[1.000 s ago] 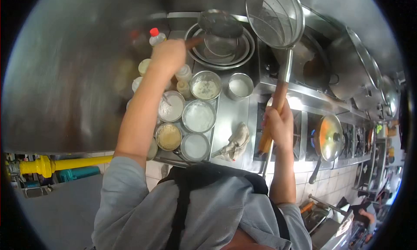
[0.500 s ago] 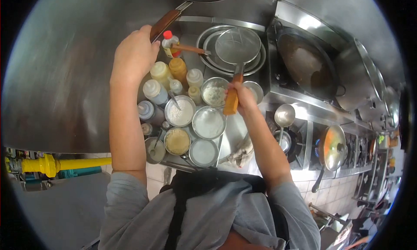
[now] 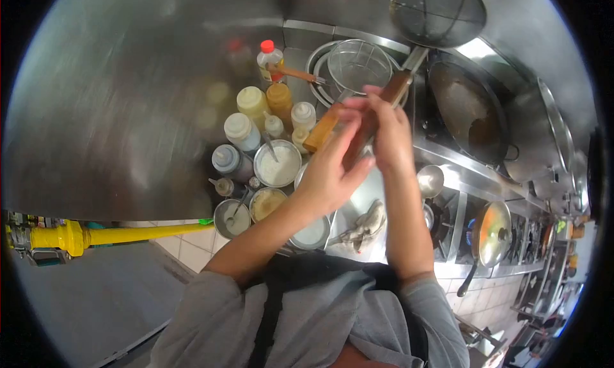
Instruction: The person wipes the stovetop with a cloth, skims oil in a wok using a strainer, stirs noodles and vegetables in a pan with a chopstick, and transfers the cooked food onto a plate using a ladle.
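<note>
A round mesh strainer (image 3: 439, 13) with a dark brown handle (image 3: 398, 88) is raised at the upper right. My right hand (image 3: 393, 141) is closed around that handle, its fingers partly blurred. Close beside the handle's lower end, my left hand (image 3: 323, 182) has its thumb and fingers apart; whether it touches the handle is unclear. A second strainer (image 3: 359, 66) rests over nested metal bowls (image 3: 314, 66). Its light wooden handle (image 3: 323, 130) points down-left behind my hands. A wooden-handled brush or similar tool (image 3: 297, 73) lies by a red-capped bottle (image 3: 270, 61).
Several squeeze bottles (image 3: 242, 131) stand at the left, near metal bowls of white powder (image 3: 277, 164) and yellowish powder (image 3: 267, 203). A cloth (image 3: 369, 226) lies on the counter. Rightward are a wok (image 3: 464, 112), a ladle (image 3: 430, 181) and a lidded pan (image 3: 492, 233) over a flame.
The dark-handled strainer has swung from upper left to upper right. My left hand has come down and right. My right hand has left the light wooden handle for the dark one.
</note>
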Demonstrator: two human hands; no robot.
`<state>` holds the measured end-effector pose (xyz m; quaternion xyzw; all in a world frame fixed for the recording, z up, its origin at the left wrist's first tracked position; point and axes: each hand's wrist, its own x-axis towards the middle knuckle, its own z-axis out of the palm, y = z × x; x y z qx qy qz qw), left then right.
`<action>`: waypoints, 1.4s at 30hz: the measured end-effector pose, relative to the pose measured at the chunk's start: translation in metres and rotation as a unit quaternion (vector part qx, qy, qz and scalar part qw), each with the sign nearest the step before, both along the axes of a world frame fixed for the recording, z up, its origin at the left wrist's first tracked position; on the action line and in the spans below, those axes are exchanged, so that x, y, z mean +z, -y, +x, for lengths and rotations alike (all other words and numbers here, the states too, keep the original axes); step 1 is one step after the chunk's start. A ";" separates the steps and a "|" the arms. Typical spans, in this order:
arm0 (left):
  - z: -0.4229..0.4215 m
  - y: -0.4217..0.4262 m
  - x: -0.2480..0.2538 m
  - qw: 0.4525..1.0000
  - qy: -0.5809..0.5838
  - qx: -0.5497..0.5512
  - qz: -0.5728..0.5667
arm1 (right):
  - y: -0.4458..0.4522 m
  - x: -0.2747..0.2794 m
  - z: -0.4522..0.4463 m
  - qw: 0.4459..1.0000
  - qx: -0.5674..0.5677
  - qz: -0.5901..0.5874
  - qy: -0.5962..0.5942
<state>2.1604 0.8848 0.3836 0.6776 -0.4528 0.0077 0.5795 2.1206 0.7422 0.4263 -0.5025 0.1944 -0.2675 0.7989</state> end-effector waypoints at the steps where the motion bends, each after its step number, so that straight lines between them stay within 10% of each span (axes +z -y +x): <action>1: -0.009 -0.023 -0.011 0.999 -0.025 -0.037 0.022 | 0.009 0.000 -0.012 1.000 -0.001 0.004 -0.026; 3: -0.015 -0.034 -0.043 0.995 -0.052 -0.078 0.047 | 0.031 -0.022 -0.038 0.994 -0.053 -0.059 -0.077; 5: -0.024 -0.029 -0.092 0.836 -0.535 -0.060 0.108 | 0.030 -0.019 -0.065 0.989 -0.095 -0.058 -0.098; 12: 0.039 0.040 -0.111 0.839 -0.516 0.108 -0.132 | -0.004 -0.014 -0.128 0.974 -0.079 -0.111 -0.178; 16: 0.094 0.061 -0.085 0.938 -0.158 0.241 -0.196 | -0.011 -0.016 -0.164 0.968 -0.085 -0.115 -0.207; 18: 0.115 0.068 -0.018 0.930 -0.275 0.202 -0.135 | -0.011 -0.021 -0.179 0.970 -0.087 -0.104 -0.200; 28: 0.229 0.162 -0.016 0.770 -0.467 0.411 -0.146 | -0.013 -0.008 -0.212 0.970 -0.136 -0.096 -0.177; 33: 0.262 0.180 -0.053 0.794 -0.389 0.463 -0.060 | -0.011 -0.010 -0.221 0.964 -0.170 -0.110 -0.170; 37: 0.265 0.200 -0.043 0.858 -0.300 0.367 -0.199 | -0.013 -0.008 -0.224 0.957 -0.197 -0.099 -0.188; 39: 0.286 0.193 0.002 0.911 -0.168 0.320 0.201 | -0.013 -0.008 -0.229 0.955 -0.207 -0.095 -0.189; 42: 0.372 0.219 0.004 0.908 -0.247 0.134 0.310 | -0.026 0.003 -0.244 0.933 -0.246 -0.095 -0.245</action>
